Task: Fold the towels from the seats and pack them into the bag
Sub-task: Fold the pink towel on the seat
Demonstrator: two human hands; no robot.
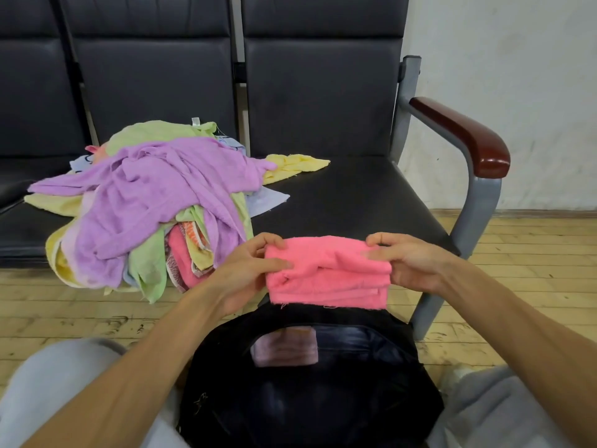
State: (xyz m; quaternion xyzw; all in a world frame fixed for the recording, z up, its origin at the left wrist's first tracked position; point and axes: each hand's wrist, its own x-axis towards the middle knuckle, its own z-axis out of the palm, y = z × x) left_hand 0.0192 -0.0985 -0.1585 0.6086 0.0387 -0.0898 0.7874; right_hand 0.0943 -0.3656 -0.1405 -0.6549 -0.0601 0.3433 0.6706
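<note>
Towel pile (145,202), a loose heap of lilac, green, yellow & pink pieces, sprawls across the dark seats (339,189) and hangs over the front edge. Next in size, the black bag (323,399) stands on the floor between our knees, mouth open, just below our hands. Above that mouth we hold the pink towel (329,273), already folded into a thick rectangle, level and clear of the seat. Our left hand (245,273) pinches its left end, thumb on top & fingers curled under; our right hand (410,263) pinches the right end the same way. Smallest: a pale folded towel (284,349) shows inside the bag, so packing looks underway, w/ most of the pile left.

Handling, as we judge it: terry cloth is light, soft, floppy and not fragile. The layers will slide apart if we grip only one edge, so we'd clamp all of them at both short ends, approx. where we hold now.
</note>
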